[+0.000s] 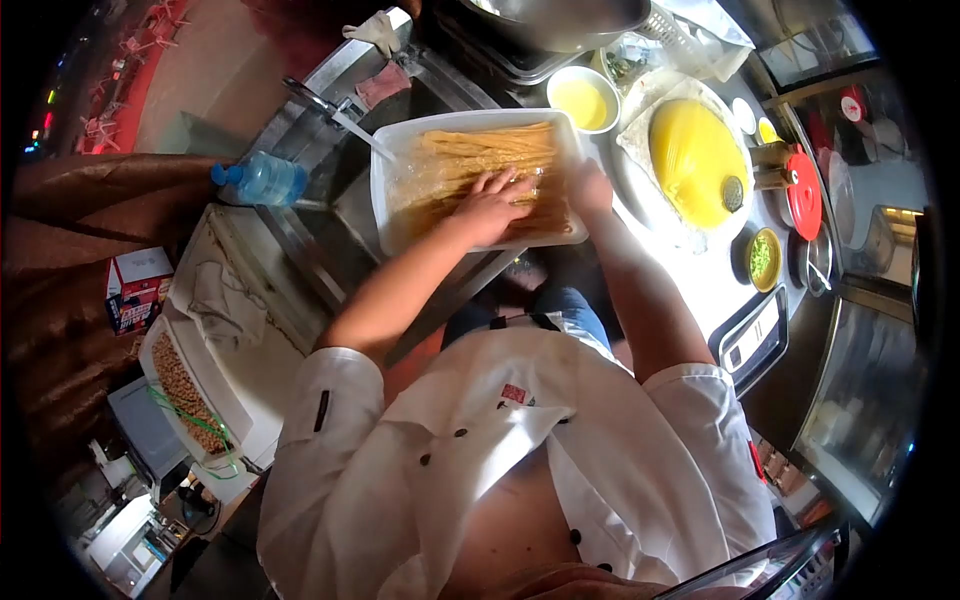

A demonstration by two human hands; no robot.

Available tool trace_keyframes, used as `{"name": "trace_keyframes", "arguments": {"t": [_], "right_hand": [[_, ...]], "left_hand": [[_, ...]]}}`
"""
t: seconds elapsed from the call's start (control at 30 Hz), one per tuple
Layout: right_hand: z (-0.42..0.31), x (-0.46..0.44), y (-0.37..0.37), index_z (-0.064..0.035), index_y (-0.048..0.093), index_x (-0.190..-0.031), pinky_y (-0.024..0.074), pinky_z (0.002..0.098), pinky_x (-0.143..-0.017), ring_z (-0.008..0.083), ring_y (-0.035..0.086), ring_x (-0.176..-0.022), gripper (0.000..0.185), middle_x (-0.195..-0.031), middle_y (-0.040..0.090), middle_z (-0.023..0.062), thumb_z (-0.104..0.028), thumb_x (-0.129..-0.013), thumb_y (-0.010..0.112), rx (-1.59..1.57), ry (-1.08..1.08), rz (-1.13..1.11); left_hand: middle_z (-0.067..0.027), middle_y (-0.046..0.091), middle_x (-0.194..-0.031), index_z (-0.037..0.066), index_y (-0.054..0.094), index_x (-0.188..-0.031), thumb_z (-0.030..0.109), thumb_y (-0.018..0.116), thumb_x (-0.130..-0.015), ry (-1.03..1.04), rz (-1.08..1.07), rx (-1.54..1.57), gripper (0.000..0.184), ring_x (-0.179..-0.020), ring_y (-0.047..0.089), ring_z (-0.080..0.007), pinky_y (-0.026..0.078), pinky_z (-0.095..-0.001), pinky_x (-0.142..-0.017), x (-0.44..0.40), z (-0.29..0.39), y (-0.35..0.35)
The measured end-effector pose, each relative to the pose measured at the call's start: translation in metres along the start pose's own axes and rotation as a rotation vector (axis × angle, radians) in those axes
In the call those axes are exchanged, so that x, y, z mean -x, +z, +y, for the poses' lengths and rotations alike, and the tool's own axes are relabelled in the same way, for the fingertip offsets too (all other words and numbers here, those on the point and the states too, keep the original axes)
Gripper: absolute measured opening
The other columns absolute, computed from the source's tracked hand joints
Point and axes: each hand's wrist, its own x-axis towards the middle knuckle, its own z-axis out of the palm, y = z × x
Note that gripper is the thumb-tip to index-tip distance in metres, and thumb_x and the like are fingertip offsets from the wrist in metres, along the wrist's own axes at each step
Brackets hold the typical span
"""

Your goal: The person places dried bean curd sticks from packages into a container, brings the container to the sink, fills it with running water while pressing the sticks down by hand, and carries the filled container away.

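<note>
A white rectangular tub [385, 215] holds long yellowish-brown strips [490, 145] under water or clear film; which of these it is I cannot tell. My left hand [492, 207] lies on the strips near the middle of the tub, its fingers spread. At the tub's right edge is my right hand [590, 190], its fingers bent at the rim and partly blurred by glare. A thin stream or spout from the metal tap [315, 97] reaches the tub's upper left corner.
Right of the tub stand a white bowl of yellow liquid [582, 103], a large yellow mass [695, 160] on a round tray, a bowl of chopped greens [762, 260] and a red lid [803, 195]. A blue bottle [265, 180] lies at the left.
</note>
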Motion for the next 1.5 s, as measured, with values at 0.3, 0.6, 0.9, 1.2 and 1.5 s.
{"name": "trace_keyframes", "arguments": {"t": [0.3, 0.6, 0.9, 1.2, 1.5], "right_hand": [[0.022, -0.013, 0.018, -0.0022, 0.055, -0.094, 0.0481, 0.0566, -0.077, 0.0507, 0.063, -0.085, 0.045, -0.084, 0.066, 0.0303, -0.045, -0.101, 0.044, 0.055, -0.089, -0.01], [0.022, -0.015, 0.018, -0.0024, 0.055, -0.094, 0.049, 0.0556, -0.074, 0.0512, 0.062, -0.084, 0.044, -0.083, 0.065, 0.0304, -0.045, -0.101, 0.045, 0.086, -0.098, -0.038], [-0.002, -0.003, -0.007, -0.0035, 0.056, -0.094, 0.0485, 0.057, -0.075, 0.0507, 0.063, -0.085, 0.042, -0.083, 0.065, 0.0304, -0.044, -0.101, 0.046, -0.093, 0.039, -0.072], [-0.008, -0.004, -0.009, -0.0026, 0.055, -0.096, 0.049, 0.0566, -0.076, 0.0506, 0.063, -0.086, 0.043, -0.086, 0.065, 0.0315, -0.045, -0.1, 0.046, 0.044, 0.05, -0.072], [-0.01, -0.002, -0.009, -0.003, 0.054, -0.093, 0.0483, 0.0578, -0.075, 0.0525, 0.061, -0.084, 0.042, -0.083, 0.064, 0.032, -0.043, -0.101, 0.046, 0.041, 0.04, -0.038]], "left_hand": [[-0.0012, 0.03, -0.16, 0.024, 0.069, -0.12, 0.026, 0.065, -0.089, 0.215, 0.154, -0.028, 0.031, -0.149, 0.019, -0.0306, 0.015, -0.053, -0.119, -0.011, -0.013, 0.002], [-0.0043, 0.045, -0.146, 0.025, 0.07, -0.12, 0.028, 0.074, -0.083, 0.095, 0.299, 0.064, 0.038, -0.14, 0.032, -0.0281, 0.025, -0.05, -0.113, -0.006, -0.023, 0.009], [-0.0051, 0.052, -0.137, 0.02, 0.068, -0.122, 0.021, 0.071, -0.083, 0.039, 0.36, 0.104, 0.039, -0.135, 0.039, -0.0277, 0.03, -0.0491, -0.112, 0.032, -0.059, -0.008], [-0.0085, 0.064, -0.116, 0.011, 0.069, -0.112, 0.018, 0.071, -0.083, -0.112, 0.635, 0.341, 0.03, -0.11, 0.058, -0.0285, 0.044, -0.0372, -0.097, 0.055, -0.096, -0.018], [-0.0001, 0.056, -0.079, 0.014, 0.056, -0.084, 0.028, 0.054, -0.102, -0.187, 0.849, 2.229, 0.023, -0.075, 0.057, -0.0134, 0.046, -0.0285, -0.07, 0.039, -0.236, -0.03]]}}
